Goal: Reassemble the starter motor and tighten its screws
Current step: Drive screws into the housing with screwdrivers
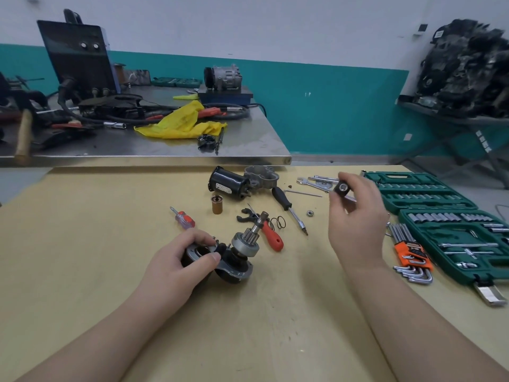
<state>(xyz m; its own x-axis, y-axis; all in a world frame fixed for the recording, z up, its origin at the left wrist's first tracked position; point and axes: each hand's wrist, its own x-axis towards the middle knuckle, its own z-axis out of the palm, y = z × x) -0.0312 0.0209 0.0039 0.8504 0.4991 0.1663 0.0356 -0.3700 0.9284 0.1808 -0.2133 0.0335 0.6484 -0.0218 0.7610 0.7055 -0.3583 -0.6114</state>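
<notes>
My left hand (184, 257) grips the starter motor assembly (239, 260), a dark round body with a silver pinion gear and shaft pointing up and right. My right hand (358, 216) is raised over the table's right side, pinching a small black ring-shaped part (342, 187) between thumb and fingertips. The black solenoid cylinder (228, 182) and the grey aluminium nose housing (261, 177) lie together at the far middle of the wooden table (110, 244). A brown plunger (216, 204), a black fork lever (245, 216) and a small spring (280, 222) lie between them and the assembly.
An orange-handled screwdriver (271, 237), a small red screwdriver (183, 218), a black-handled driver (289, 206), a small bearing (310, 213) and wrenches (314, 183) lie around. An open green socket set (440, 216) and a hex key set (410, 252) occupy the right. A cluttered steel bench (248, 144) stands behind.
</notes>
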